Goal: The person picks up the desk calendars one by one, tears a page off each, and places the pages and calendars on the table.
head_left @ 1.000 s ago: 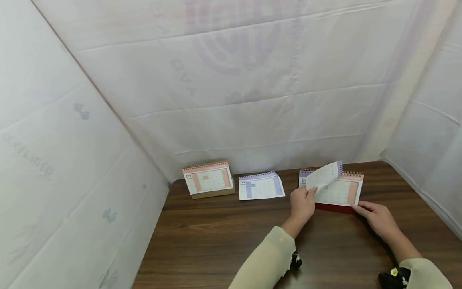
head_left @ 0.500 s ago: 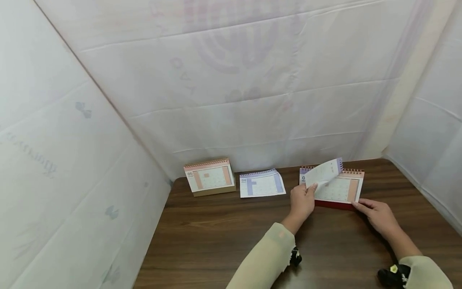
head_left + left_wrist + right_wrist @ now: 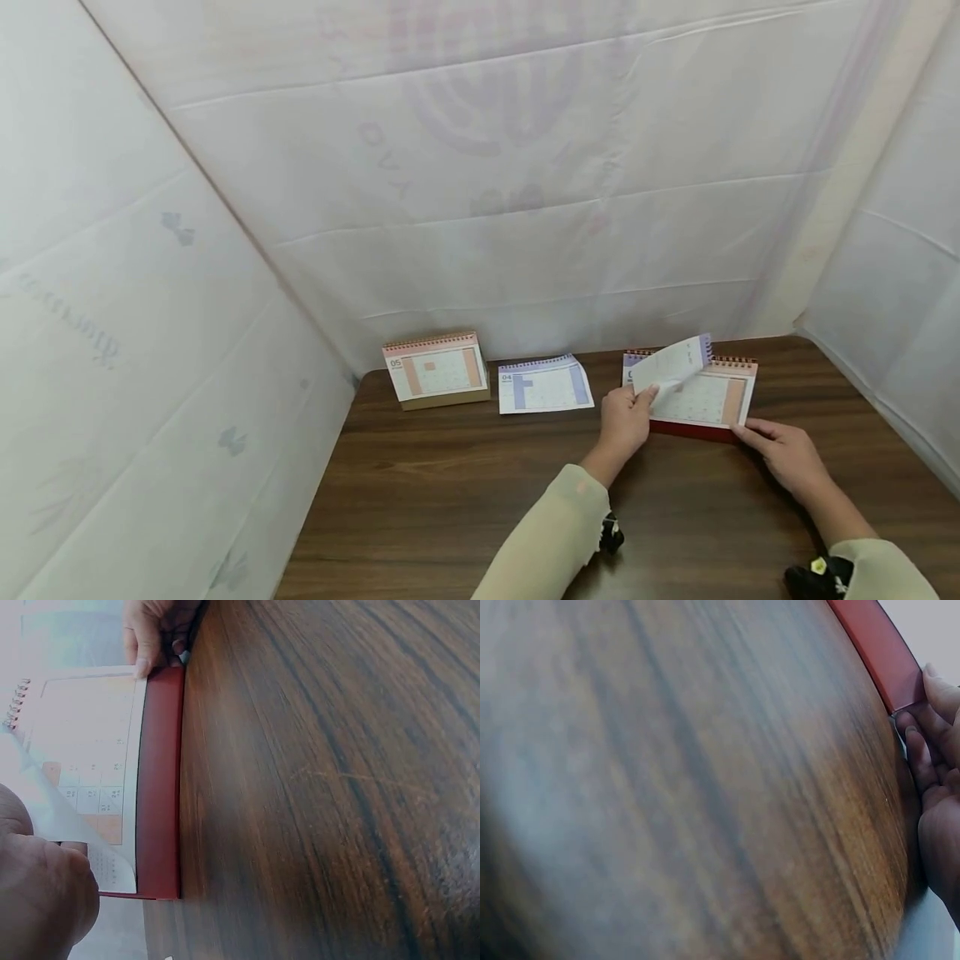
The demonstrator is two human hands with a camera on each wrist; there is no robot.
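At the right of the table stands a spiral desk calendar (image 3: pixel 733 402) with a dark red base (image 3: pixel 161 780). My left hand (image 3: pixel 627 421) pinches a purple-topped page (image 3: pixel 670 365) of it by the lower left; the page is lifted and bent, and its right end is off the rings. Beneath it shows an orange-edged month page. My right hand (image 3: pixel 787 454) grips the calendar's lower right corner, thumb on the front, as the left wrist view also shows. In the right wrist view, the fingers (image 3: pixel 922 754) lie at the end of the red base.
A loose purple 04 calendar page (image 3: pixel 545 387) lies left of the held calendar. Farther left stands another desk calendar (image 3: pixel 437 371) showing an orange 05 page on a tan base. White sheeting (image 3: pixel 480 250) walls the wooden table (image 3: pixel 420 492) at the back and sides.
Almost nothing differs; my left hand has shifted very slightly left with the lifted page, while the right hand keeps its grip at the corner.
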